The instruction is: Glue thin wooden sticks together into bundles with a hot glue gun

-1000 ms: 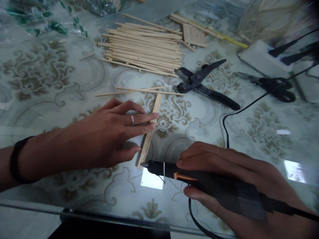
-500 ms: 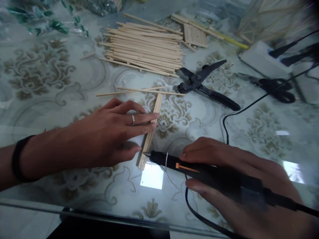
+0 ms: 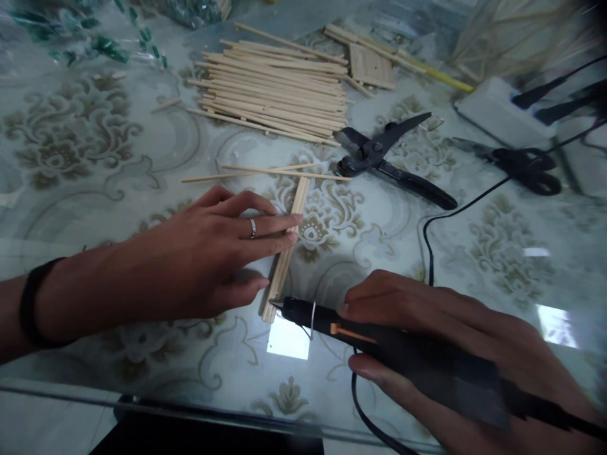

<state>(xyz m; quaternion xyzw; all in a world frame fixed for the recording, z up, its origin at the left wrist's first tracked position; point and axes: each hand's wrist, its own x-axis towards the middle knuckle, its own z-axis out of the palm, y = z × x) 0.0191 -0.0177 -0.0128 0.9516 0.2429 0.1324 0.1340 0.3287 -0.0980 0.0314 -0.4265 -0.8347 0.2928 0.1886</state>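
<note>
My left hand (image 3: 208, 253) lies flat, fingers stretched out, pressing a narrow strip of joined wooden sticks (image 3: 290, 234) onto the glass-topped table (image 3: 95, 189); a ring is on one finger. My right hand (image 3: 441, 335) is wrapped round a black glue gun (image 3: 379, 338) with an orange trigger. Its nozzle tip touches the near end of the strip, close to my left thumb. The gun's black cord (image 3: 429, 234) runs away toward the far right.
A pile of wooden sticks (image 3: 272, 91) lies at the back centre, two loose sticks (image 3: 265, 172) nearer. Black cutters (image 3: 389, 161) and black scissors (image 3: 526, 167) lie to the right. A small stick panel (image 3: 370, 66), a white power strip (image 3: 502, 114) and a plastic bag (image 3: 95, 38) sit behind.
The glue gun's nozzle slid up along the strip's near end half a second ago and has come back down toward its lower tip. My left hand has stayed still.
</note>
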